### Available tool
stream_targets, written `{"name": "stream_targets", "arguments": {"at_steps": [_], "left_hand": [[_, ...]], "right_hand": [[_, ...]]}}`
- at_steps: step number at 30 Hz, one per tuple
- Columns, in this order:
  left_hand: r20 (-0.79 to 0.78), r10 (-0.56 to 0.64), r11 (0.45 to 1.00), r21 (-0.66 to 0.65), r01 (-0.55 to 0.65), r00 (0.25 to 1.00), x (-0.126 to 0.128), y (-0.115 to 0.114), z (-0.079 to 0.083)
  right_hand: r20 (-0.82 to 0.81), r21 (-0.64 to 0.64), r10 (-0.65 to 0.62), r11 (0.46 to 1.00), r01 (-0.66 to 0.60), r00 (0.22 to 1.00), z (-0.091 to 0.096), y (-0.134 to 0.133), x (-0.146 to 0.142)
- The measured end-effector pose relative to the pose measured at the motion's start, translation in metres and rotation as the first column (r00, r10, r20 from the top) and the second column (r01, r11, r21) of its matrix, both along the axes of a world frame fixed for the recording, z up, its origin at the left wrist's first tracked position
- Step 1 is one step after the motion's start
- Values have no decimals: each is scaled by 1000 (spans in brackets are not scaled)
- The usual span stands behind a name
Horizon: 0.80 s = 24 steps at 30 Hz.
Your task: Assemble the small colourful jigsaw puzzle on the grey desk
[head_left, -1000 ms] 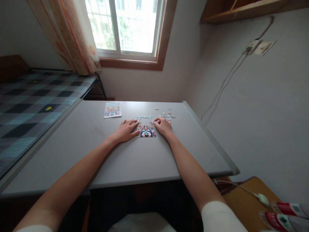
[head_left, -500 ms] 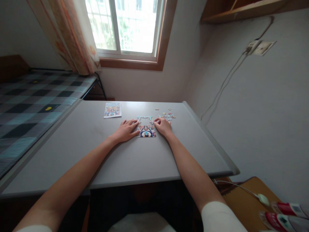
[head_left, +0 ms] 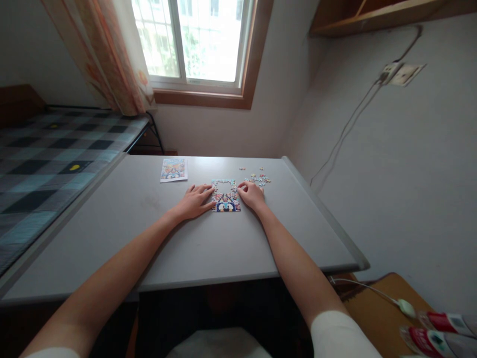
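A small colourful jigsaw puzzle [head_left: 225,197], partly assembled with a gap near its top middle, lies on the grey table [head_left: 194,243]. My left hand [head_left: 195,201] rests flat on the table, fingers stretched out and touching the puzzle's left edge. My right hand [head_left: 252,193] sits against the puzzle's right edge with its fingers curled in a pinch at the upper right corner; what they hold is too small to make out. Several loose puzzle pieces [head_left: 259,177] lie scattered just beyond my right hand.
A printed reference picture [head_left: 173,169] lies at the table's far left. A bed with a checked cover [head_left: 44,159] adjoins the table on the left. The wall runs close along the right, with a cable [head_left: 346,132]. A window is straight ahead.
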State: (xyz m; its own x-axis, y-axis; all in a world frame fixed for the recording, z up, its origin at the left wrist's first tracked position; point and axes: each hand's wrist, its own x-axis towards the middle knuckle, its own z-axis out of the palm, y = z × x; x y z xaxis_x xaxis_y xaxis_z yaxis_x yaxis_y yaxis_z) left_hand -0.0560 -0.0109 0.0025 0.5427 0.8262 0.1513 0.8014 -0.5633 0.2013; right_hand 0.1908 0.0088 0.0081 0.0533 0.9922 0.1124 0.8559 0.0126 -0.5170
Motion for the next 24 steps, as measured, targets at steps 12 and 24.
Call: {"name": "stream_targets", "arguments": {"at_steps": [12,24], "left_hand": [[11,-1,1000,-5,1,1000,0,0,0],[19,-20,1000,4,20,1000,-1,0,1]], "right_hand": [[-8,8,15,1000,-15,1000,-1,2,1],[96,-77,-308,946,316,946,18,9,65]]}}
